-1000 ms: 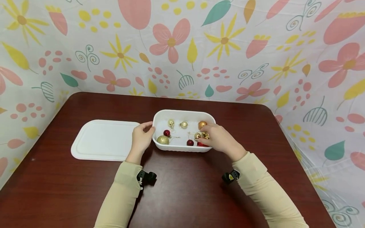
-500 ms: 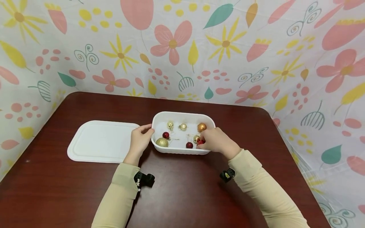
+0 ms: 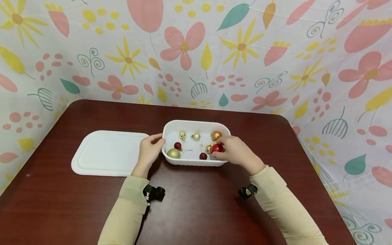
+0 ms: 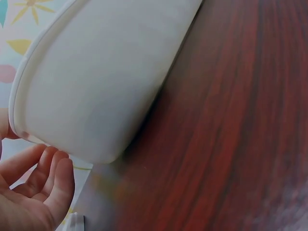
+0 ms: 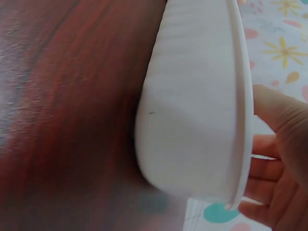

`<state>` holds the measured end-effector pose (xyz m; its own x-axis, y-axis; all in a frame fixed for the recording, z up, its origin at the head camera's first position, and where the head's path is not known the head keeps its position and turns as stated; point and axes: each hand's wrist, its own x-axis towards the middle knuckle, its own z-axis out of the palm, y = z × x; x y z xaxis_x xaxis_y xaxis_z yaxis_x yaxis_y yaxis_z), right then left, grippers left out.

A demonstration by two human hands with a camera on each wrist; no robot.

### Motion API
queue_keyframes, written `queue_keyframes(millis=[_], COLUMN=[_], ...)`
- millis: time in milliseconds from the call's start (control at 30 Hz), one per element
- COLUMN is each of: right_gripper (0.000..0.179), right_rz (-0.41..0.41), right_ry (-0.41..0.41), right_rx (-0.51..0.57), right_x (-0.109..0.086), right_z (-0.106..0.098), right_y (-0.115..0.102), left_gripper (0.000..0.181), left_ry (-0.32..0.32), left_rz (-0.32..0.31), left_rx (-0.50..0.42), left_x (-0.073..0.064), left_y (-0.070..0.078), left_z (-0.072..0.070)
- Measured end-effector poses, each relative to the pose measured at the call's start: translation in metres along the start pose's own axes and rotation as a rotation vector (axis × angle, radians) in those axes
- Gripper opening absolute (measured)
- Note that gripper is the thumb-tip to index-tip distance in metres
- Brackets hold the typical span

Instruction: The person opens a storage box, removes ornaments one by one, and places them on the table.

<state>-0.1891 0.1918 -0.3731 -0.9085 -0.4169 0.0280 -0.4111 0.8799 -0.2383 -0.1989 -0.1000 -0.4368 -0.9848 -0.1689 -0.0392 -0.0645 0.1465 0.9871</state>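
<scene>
A white plastic box (image 3: pixel 186 161) holds several small Christmas baubles. My left hand (image 3: pixel 149 148) grips its left end, thumb at the rim and fingers against the outer wall, as the left wrist view also shows. Inside the right end, my right hand (image 3: pixel 237 151) pinches a shiny red bauble (image 3: pixel 217 148) between thumb and fingers. Right behind it is an orange-gold bauble (image 3: pixel 216 135), and a gold one (image 3: pixel 208 148) sits at its left. A dark red bauble (image 3: pixel 203 156) lies by the front wall. In the right wrist view, the box wall (image 5: pixel 192 120) hides the baubles.
Left of the box a white lid (image 3: pixel 105 153) lies flat on the dark brown table (image 3: pixel 196 211). At the box's left end are a glittery gold bauble (image 3: pixel 173 153) and a small red one (image 3: pixel 177 145). A floral curtain (image 3: pixel 196 51) hangs behind the table.
My right hand has reached down among the baubles at the right end and come up slightly with the red bauble, now in plain sight. The left hand stays at the box's left end.
</scene>
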Motion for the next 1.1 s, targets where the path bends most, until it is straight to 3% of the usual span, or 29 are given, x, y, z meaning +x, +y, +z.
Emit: queue_keyframes(millis=[167, 400, 667, 933, 1100], right_gripper=[0.048, 0.046, 0.048, 0.050, 0.049], right_rz=[0.048, 0.057, 0.140, 0.181, 0.234], right_ry=[0.149, 0.412, 0.627, 0.751, 0.768], right_rx=[0.126, 0.250, 0.381, 0.448, 0.462], right_x=[-0.011, -0.022, -0.032, -0.035, -0.033], right_z=[0.006, 0.018, 0.023, 0.023, 0.026], right_y=[0.008, 0.018, 0.028, 0.049, 0.063], left_gripper=[0.031, 0.033, 0.033, 0.033, 0.032], left_ry=[-0.022, -0.034, -0.029, -0.026, -0.020], left_rz=[-0.007, 0.003, 0.015, 0.031, 0.024], left_rx=[0.006, -0.004, -0.005, -0.008, 0.007], left_x=[0.000, 0.002, 0.003, 0.002, 0.003], left_y=[-0.001, -0.002, -0.003, 0.000, 0.001], left_z=[-0.002, -0.003, -0.001, 0.001, -0.003])
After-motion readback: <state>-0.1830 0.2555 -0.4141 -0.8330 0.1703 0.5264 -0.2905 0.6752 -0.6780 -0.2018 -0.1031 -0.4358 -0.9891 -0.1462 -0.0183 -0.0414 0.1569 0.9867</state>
